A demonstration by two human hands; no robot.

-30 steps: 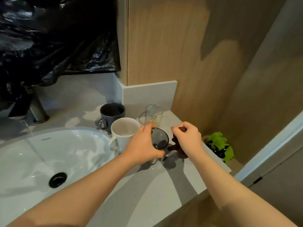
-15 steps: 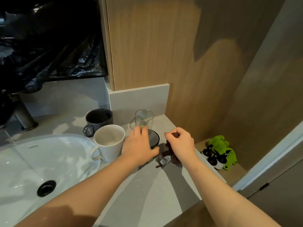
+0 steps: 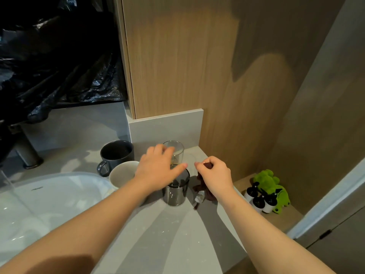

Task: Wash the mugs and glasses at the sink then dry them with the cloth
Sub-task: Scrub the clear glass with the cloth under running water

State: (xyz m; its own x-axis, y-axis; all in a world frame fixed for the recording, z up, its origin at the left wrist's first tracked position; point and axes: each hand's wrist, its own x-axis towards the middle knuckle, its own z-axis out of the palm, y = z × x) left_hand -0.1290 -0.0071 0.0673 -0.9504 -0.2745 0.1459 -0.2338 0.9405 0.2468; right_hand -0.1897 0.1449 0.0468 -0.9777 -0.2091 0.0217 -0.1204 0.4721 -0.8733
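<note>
2 mugs and 2 glasses stand grouped at the back right corner of the counter [image 3: 158, 234], just right of the sink [image 3: 49, 186]. The grey mug [image 3: 116, 155] is farthest back on the left, its handle turned toward the sink. The white mug [image 3: 123, 174] stands just in front of it, partly hidden by the left forearm. The clear glass [image 3: 176, 152] stands upright near the low backsplash, and the smoked glass [image 3: 175, 194] stands upright just in front of it.

The left hand [image 3: 158, 171] is spread above the smoked glass, fingers loosely extended and gripping nothing. Its fingertips reach the rim of the clear glass, though whether they touch it cannot be told. The thumb points right over the smoked glass.

The right hand [image 3: 215, 175] is curled just right of the glasses and pinches the top of the brown cloth [image 3: 199, 188], which hangs down onto the counter beside the smoked glass.

A tap [image 3: 27, 155] stands behind the sink under black plastic [image 3: 49, 56]. A green toy [image 3: 270, 184] and small bottles [image 3: 258, 201] sit on a lower shelf to the right.
</note>
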